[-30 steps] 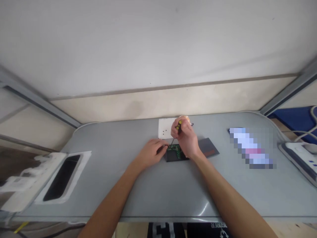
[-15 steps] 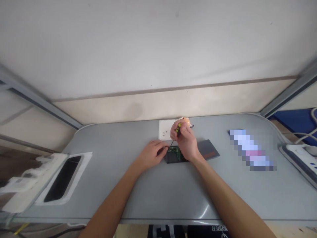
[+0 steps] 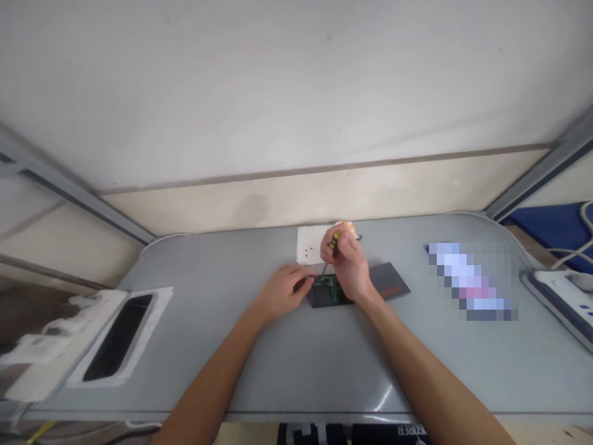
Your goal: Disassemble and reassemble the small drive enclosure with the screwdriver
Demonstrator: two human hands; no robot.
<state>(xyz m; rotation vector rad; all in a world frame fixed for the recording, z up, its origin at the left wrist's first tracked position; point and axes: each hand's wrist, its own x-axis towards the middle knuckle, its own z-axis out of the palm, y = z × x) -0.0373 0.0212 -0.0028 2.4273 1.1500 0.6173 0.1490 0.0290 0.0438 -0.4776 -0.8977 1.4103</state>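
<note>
My right hand [image 3: 347, 262] is wrapped round the yellow and black handle of a screwdriver [image 3: 334, 240], its thin shaft pointing down to the upper part of a green circuit board [image 3: 332, 285]. The board sits in a dark open device casing [image 3: 319, 300]. At the casing's upper left corner my left hand [image 3: 286, 288] has its fingers pinched together near a small dark item, too small to make out. A dark grey flat panel [image 3: 391, 279] lies to the right, partly behind my right wrist. Several tiny screws rest on a white paper [image 3: 306, 245] behind the casing.
On the left, a black phone-like slab [image 3: 118, 337] lies on white paper beside a white power strip [image 3: 50, 364]. A pixelated object [image 3: 467, 281] lies right of centre. A white device [image 3: 560, 303] stands at the right edge. An orange item [image 3: 346, 227] is behind my right hand.
The screwdriver tip has shifted slightly to the right over the board, and its shaft looks a little more upright. My left hand stays by the casing's corner.
</note>
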